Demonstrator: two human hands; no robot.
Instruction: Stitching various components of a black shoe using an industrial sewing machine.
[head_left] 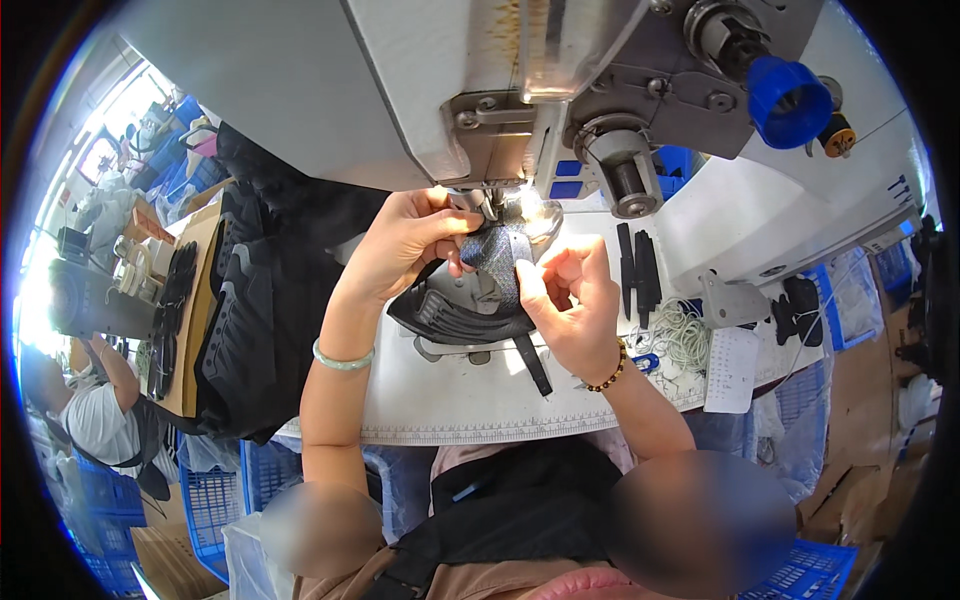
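A dark, textured shoe upper point(455, 318) with a ribbed black side lies under the sewing machine's needle area point(490, 205). My left hand point(420, 240) is closed on its upper left edge, fingertips close beside the metal presser foot. From the right, my right hand point(575, 295) pinches the grey-black strip along the same upper between thumb and forefinger. A black strap end point(533, 365) hangs from the piece toward the table's front edge. The inner fingers of both hands are partly hidden.
The white sewing machine point(420, 90) overhangs the table. On the right lie black strips point(640, 270), tangled cord point(682, 335), a small blue tool point(648, 363) and a white card point(732, 370). Black shoe pieces point(240, 330) are stacked left. Another person point(105, 420) sits far left.
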